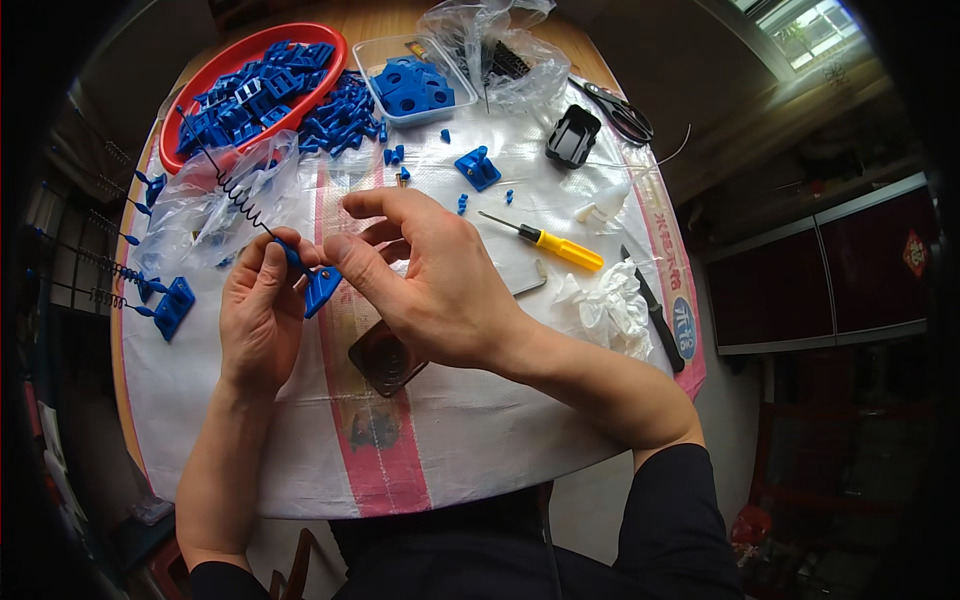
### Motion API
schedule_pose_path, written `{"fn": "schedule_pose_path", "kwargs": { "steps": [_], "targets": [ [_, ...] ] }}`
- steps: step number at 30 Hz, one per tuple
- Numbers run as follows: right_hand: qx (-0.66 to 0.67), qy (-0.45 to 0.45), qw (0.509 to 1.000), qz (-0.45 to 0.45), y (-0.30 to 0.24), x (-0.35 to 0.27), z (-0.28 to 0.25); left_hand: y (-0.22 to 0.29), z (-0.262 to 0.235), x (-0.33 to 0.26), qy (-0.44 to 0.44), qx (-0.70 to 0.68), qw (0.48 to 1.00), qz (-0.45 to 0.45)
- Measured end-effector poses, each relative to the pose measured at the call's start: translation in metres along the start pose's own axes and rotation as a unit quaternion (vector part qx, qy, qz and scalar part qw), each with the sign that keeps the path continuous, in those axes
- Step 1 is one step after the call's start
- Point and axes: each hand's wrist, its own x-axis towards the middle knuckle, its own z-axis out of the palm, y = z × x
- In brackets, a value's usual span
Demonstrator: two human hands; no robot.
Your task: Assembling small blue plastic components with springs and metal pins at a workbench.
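My left hand [255,310] is closed on a blue plastic bracket [321,290], pinched between thumb and fingers. From the bracket's upper end a thin black coiled wire [240,200] runs up and to the left. Close by on the right is my right hand [430,270], its thumb tip next to the bracket and its index finger stretched apart from the thumb. I see nothing held in it. Partly covered by this hand, a brown square dish [385,358] sits on the table sheet.
Blue parts fill a red basin [335,80] and a clear box [465,85]; more lie loose between. To the right are a yellow-handled screwdriver [565,250], a black knife [660,320], crumpled tissue [612,310], a black tray [573,137] and scissors [625,112]. Finished-looking blue brackets [174,308] with coiled wires stand left.
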Motion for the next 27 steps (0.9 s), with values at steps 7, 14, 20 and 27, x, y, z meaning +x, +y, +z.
{"fn": "schedule_pose_path", "kwargs": {
  "steps": [7, 14, 20, 27],
  "targets": [
    [-0.127, 0.061, 0.990, -0.012, -0.047, -0.010, -0.087, 0.000, 0.009, -0.008, -0.003, -0.020, 0.997, -0.068],
    [-0.486, 0.153, 0.844, 0.167, -0.011, -0.117, -0.193, 0.005, 0.007, -0.002, -0.029, -0.031, 0.991, -0.129],
    [-0.454, 0.138, 0.845, 0.247, 0.026, -0.162, -0.203, 0.004, 0.004, -0.003, -0.027, -0.019, 0.992, -0.121],
    [-0.450, 0.151, 0.847, 0.239, 0.038, -0.157, -0.200, 0.006, 0.002, -0.001, -0.043, -0.035, 0.990, -0.128]
  ]
}}
